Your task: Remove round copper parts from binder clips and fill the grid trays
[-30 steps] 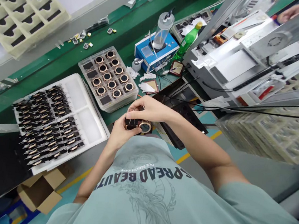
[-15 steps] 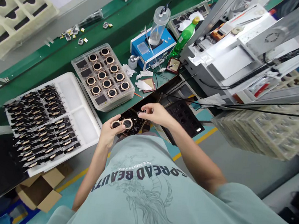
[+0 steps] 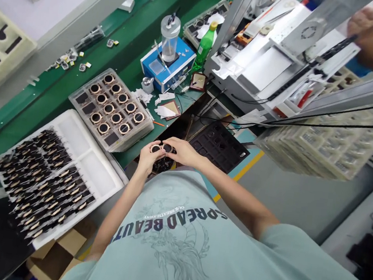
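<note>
My left hand (image 3: 148, 157) is closed on a round gold-rimmed watch case (image 3: 155, 148) with a dark centre. Right beside it is a second watch case (image 3: 167, 148), gripped at its edge by the fingers of my right hand (image 3: 182, 152). The two cases are side by side, almost touching, and my fingertips meet below them. Fingers cover parts of both rims. Under my hands, at lap height, lies a dark container (image 3: 162, 165) of small shiny bits too fine to make out.
A clear compartment tray (image 3: 118, 143) of watch cases stands on the green bench. Left of it, a white foam tray (image 3: 97, 166) holds rows of dark parts. A blue device (image 3: 182, 58), a green bottle (image 3: 204, 47) and a black tray (image 3: 219, 146) are near. Another person's hand (image 3: 366, 25) shows at upper right.
My right hand has come leftward to my left hand and now grips one of the two watch cases, both of which were in my left hand. The view has shifted slightly.
</note>
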Motion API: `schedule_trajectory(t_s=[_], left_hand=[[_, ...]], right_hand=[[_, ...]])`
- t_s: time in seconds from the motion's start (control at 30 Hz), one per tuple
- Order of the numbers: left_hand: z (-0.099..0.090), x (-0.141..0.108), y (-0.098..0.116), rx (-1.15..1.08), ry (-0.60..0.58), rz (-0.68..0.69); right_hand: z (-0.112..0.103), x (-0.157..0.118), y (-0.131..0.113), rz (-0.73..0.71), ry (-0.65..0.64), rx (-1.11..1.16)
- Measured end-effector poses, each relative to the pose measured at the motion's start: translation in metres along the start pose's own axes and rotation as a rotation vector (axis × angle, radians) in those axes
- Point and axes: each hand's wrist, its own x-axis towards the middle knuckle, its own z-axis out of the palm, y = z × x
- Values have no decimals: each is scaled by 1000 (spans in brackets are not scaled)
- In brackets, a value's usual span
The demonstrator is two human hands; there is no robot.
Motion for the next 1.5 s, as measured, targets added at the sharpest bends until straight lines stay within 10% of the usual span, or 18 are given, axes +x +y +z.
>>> schedule_trajectory(t_s=[0.17,0.37,0.7,0.97,1.2,1.5], left_hand=[[44,46,9,-12,-89,-4],[80,94,15,170,76,-36],[108,121,16,166,-19,-162],[76,30,67,-75,-291,-18],[35,-64,103,-91,-226,201],[1,-111,115,-25,-167,278]], right_hand=[[-33,10,24,74,230,-154],[-73,11,34,229,534,-6],[-108,-6,-38,67,553,-349],[-117,-2,-95,-96,482,-504],[-99,7,-130,-235,371,-503],[-65,19,-171,-415,181,-444]])
